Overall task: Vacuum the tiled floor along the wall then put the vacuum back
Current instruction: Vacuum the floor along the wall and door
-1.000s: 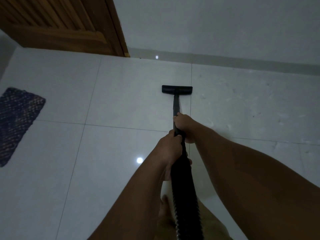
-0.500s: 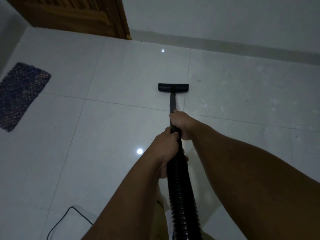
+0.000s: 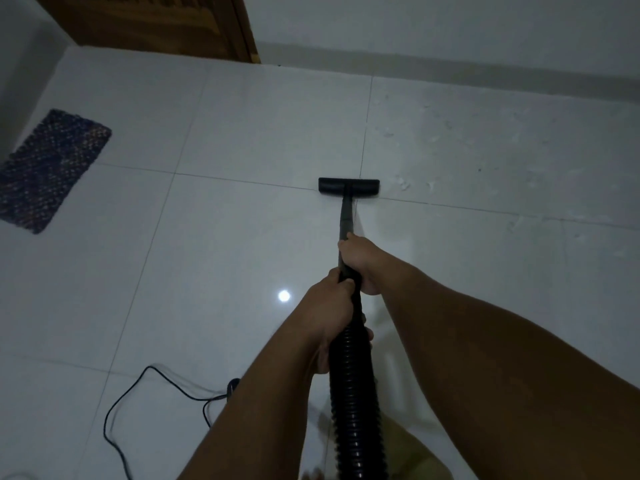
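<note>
The black vacuum nozzle [image 3: 348,187] lies flat on the white tiled floor [image 3: 242,237], on a grout line about one tile from the wall [image 3: 450,26]. A thin black wand [image 3: 346,216] runs back from it to a ribbed black hose [image 3: 353,393]. My right hand [image 3: 358,259] grips the wand further forward. My left hand [image 3: 329,317] is wrapped around the top of the hose just behind it. The vacuum body is out of view.
A wooden door [image 3: 156,26] stands at the top left. A dark woven mat [image 3: 48,171] lies at the left. A black power cord [image 3: 149,393] loops over the floor at lower left. Pale dust flecks [image 3: 485,143] mark the tiles to the right of the nozzle.
The nozzle has been pulled back from near the wall by about one tile. The view has shifted back too, and the power cord has come into sight at lower left.
</note>
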